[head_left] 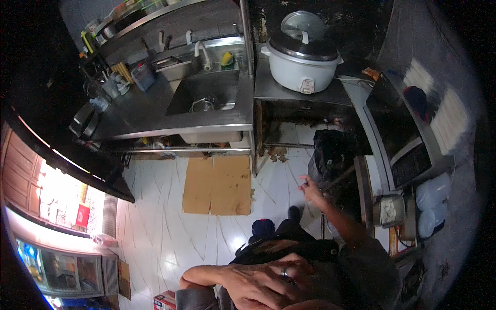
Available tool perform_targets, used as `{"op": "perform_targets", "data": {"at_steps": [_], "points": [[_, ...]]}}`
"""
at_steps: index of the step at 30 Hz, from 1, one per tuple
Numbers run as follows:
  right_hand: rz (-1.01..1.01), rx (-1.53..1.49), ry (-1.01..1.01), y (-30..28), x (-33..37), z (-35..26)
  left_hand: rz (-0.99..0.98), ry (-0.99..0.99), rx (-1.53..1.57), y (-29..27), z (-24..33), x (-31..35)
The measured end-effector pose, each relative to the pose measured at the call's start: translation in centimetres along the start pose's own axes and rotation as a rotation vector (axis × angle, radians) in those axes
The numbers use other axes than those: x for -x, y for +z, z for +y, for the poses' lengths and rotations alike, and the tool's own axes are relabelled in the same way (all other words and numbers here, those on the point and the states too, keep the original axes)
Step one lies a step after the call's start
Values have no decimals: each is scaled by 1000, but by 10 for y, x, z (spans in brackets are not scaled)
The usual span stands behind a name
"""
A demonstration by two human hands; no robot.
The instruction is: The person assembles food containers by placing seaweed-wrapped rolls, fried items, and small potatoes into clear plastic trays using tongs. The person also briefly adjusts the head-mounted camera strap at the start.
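Note:
My left hand (266, 281), with a ring on one finger, lies across the front of my body. Its fingers look stretched over the dark clothing, though the fingertips are partly hidden, and I see nothing held. My right hand (311, 189) reaches forward at my right side with its fingers apart and nothing in them. Just beyond it stands a bin lined with a black plastic bag (333, 150); whether the fingertips touch it I cannot tell.
Ahead is a steel counter with a sink (206, 95). A large white rice cooker (302, 70) stands to its right. Cardboard (217, 185) lies on the tiled floor. A microwave oven (400, 132) and a metal container (391, 211) line my right side; a glass-fronted cabinet (64, 271) stands left.

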State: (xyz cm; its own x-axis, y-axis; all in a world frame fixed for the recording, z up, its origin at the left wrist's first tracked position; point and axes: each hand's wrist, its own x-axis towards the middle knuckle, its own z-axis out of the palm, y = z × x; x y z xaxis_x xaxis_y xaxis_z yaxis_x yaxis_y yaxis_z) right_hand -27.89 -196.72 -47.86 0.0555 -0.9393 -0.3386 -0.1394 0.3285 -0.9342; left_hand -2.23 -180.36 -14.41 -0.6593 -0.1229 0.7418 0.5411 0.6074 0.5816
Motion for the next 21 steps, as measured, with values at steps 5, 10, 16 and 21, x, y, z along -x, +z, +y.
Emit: {"op": "perform_targets", "data": {"at_steps": [5,10,16,21], "points": [[277,340,174,-93,-193,13,6,-36,-106,-40,-61,-17],[273,865,480,-214,-315,-15,411,75,-19,-69,-132,-68],[224,1069,324,-229,-337,56,781,-195,-411,-120,-130,-70],[94,1163,236,-188,-365,59,1019,-84,-252,-101,-132,-80]]}}
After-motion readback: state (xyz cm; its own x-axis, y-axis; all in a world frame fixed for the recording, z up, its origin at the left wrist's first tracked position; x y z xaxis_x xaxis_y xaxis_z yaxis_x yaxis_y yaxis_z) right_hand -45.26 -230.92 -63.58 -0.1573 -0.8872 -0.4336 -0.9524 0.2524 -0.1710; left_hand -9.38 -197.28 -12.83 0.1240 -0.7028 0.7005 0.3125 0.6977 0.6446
